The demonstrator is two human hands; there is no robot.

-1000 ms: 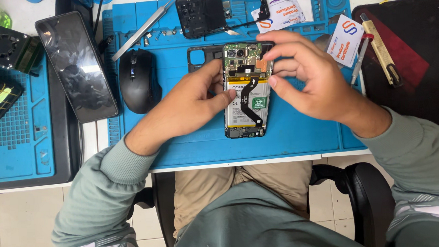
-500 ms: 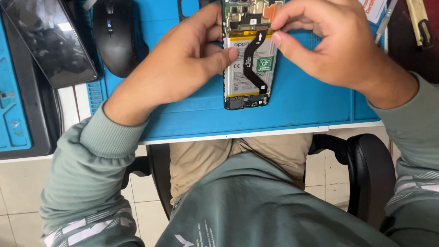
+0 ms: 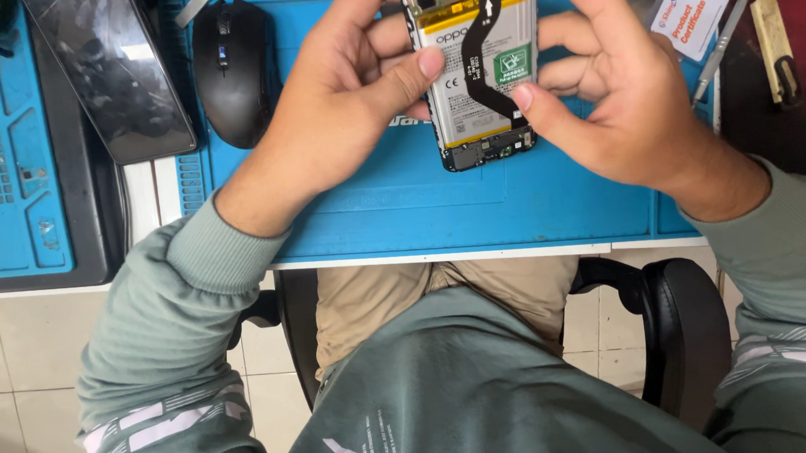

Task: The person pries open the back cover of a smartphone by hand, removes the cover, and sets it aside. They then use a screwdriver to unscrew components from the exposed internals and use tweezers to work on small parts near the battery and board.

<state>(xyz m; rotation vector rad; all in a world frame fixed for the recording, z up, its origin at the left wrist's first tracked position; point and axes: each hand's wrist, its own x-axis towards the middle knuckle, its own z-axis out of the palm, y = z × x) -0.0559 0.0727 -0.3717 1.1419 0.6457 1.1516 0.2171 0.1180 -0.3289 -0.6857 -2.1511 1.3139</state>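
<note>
Both forearms in from below, converging toward frame top, grey-green sleeves pushed to wrists. L hand (image 3: pixel 334 103) palm down, knuckles up, thumb stretched out to the right w/ tip pressed flat, fingers curled under & partly hidden. R hand (image 3: pixel 624 99) mirrored opposite, thumb pointing left w/ tip pressed down, index raised & extended toward frame top, other fingers bent inward. Thumb tips near each other, not touching. Wrists roughly level, elbows out wide
</note>
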